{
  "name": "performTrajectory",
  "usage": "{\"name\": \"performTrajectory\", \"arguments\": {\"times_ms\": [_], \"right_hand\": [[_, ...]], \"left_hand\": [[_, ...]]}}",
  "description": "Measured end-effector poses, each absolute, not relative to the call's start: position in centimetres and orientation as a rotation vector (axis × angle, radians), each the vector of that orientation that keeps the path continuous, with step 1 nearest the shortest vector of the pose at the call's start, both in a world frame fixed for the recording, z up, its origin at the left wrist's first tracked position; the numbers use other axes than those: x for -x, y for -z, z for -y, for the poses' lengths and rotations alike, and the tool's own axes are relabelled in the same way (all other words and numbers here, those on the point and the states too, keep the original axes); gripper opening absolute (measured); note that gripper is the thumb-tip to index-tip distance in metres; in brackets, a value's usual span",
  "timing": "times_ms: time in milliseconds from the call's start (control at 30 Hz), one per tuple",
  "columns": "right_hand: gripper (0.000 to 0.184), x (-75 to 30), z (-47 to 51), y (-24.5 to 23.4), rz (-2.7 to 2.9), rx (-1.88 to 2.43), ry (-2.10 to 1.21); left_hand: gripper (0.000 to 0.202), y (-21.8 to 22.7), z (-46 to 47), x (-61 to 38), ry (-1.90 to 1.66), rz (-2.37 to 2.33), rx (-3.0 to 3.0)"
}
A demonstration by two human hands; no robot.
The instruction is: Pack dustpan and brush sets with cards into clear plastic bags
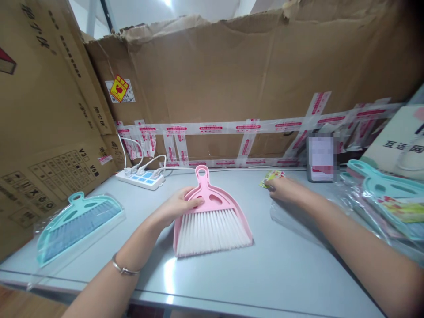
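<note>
A pink dustpan (pixel 247 225) with a white-bristled brush (pixel 212 229) nested in it stands near the middle of the table, handle end away from me. My left hand (pixel 180 205) grips its left edge, thumb over the pink top and fingers behind. Farther right, my right hand (pixel 281 190) is closed on a small green and yellow printed card (pixel 271 177), its fingertips blurred. Under that forearm lies a clear plastic bag (pixel 291 218), partly hidden by the arm.
At left lies a bagged teal dustpan set (pixel 81 221). More bagged teal and pink sets (pixel 387 190) are piled at right. A white power strip (pixel 141 179) with plugs and a phone (pixel 320 157) stand along the back, before a large taped cardboard box (pixel 212 79).
</note>
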State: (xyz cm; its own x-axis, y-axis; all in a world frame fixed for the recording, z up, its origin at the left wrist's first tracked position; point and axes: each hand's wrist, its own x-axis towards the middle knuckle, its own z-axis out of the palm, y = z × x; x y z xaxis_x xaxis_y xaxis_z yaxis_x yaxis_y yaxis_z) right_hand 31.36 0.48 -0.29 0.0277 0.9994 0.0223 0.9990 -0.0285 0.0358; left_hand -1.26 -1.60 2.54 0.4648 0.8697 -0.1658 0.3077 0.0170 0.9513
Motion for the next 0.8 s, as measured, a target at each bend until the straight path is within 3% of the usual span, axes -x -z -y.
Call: {"name": "performTrajectory", "arguments": {"times_ms": [300,400,467,533,633,700,800], "right_hand": [[0.025,-30.2,-1.2,0.1,-2.269,-2.360,-0.174],[0.024,-28.5,0.1,-1.5,-2.672,-2.409,-0.129],[0.018,-26.5,1.7,-2.9,-3.230,-2.373,0.199],[0.017,-24.4,3.7,-4.0,-3.616,-2.068,0.918],[0.026,-21.9,6.2,-4.8,-3.390,-1.643,1.836],[0.034,-21.2,7.2,-4.9,-3.142,-1.563,2.151],[0.047,-21.2,7.4,-4.8,-2.905,-1.589,2.370]], "left_hand": [[0.043,-2.3,1.2,1.5,-0.685,-1.089,-1.501],[0.046,-2.4,1.2,1.5,-0.711,-1.099,-1.440],[0.048,-2.3,1.2,1.5,-0.708,-1.098,-1.411],[0.049,-2.2,1.1,1.3,-0.711,-1.091,-1.380],[0.047,-1.8,1.0,1.0,-0.719,-1.088,-1.317],[0.048,-1.6,1.0,0.9,-0.709,-1.091,-1.276],[0.049,-1.5,1.0,0.8,-0.697,-1.059,-1.245]]}}
